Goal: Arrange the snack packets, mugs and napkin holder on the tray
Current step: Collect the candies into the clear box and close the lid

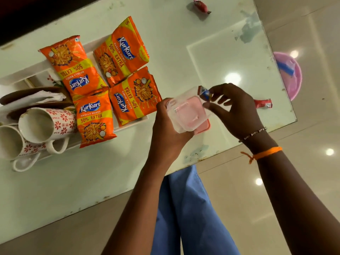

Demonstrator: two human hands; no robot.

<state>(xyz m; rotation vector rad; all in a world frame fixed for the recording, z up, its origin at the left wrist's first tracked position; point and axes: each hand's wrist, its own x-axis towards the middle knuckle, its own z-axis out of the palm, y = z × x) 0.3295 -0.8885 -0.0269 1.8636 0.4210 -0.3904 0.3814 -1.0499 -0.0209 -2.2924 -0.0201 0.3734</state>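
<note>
Several orange snack packets (117, 52) lie on the white tray (22, 72) at the left, next to two white mugs with red flowers (46, 124) and a brown napkin holder (27, 93) with white napkins. My left hand (169, 124) grips a small clear plastic box (185, 111) with a pink lid under it. My right hand (233, 107) pinches a small wrapped candy (204, 92) at the rim of the box.
A red wrapped candy (262, 103) lies on the glass table near its right edge, another (201, 5) at the far side. A pink basin (290, 76) stands on the floor beyond the table. My blue trousers (184, 208) show below.
</note>
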